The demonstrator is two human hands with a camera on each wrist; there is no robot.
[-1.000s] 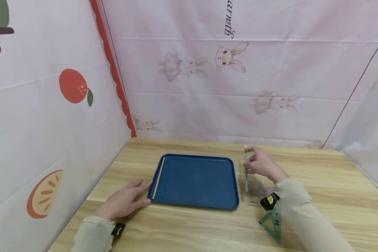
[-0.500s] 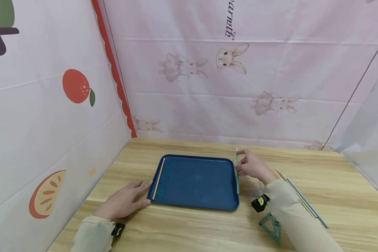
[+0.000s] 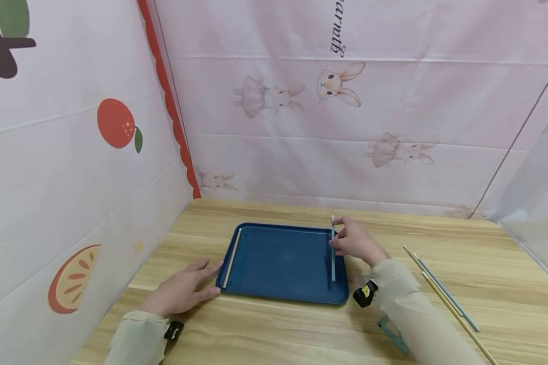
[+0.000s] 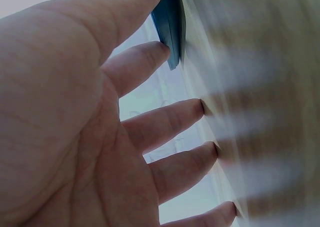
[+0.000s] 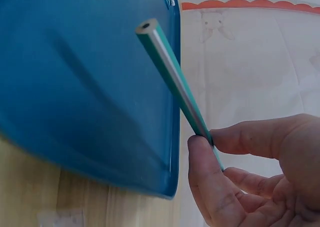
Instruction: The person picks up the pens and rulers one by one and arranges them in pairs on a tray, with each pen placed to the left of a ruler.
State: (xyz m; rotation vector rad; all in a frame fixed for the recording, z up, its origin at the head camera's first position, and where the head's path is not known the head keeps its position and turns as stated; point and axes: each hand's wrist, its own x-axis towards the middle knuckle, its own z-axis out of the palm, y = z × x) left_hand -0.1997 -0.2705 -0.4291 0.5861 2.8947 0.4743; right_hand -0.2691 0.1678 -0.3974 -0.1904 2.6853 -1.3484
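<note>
My right hand point(image 3: 358, 241) pinches a teal pencil point(image 3: 333, 263) between thumb and fingers, above the right side of a blue tray point(image 3: 283, 271). In the right wrist view the unsharpened end of this pencil point(image 5: 172, 74) points away from my fingertips, and its shadow falls on the tray. My left hand point(image 3: 180, 289) lies beside the tray with fingers spread, thumb and index at its left rim. The left wrist view has that hand point(image 4: 110, 112) against the tray corner point(image 4: 170, 27). Along the tray's left side lie a pale wooden pencil point(image 3: 232, 258) and a blue ruler point(image 3: 243, 258).
On the table right of my right forearm lie a blue pencil point(image 3: 454, 299) and a gold pencil point(image 3: 461, 322), close together. A green set square point(image 3: 392, 335) is partly hidden by the right sleeve. Printed cloth walls point(image 3: 292, 167) stand behind and to the left.
My right hand has carried the teal pencil left, from beside the tray to above its right side. More of the pencils at right now shows. My left hand keeps its place.
</note>
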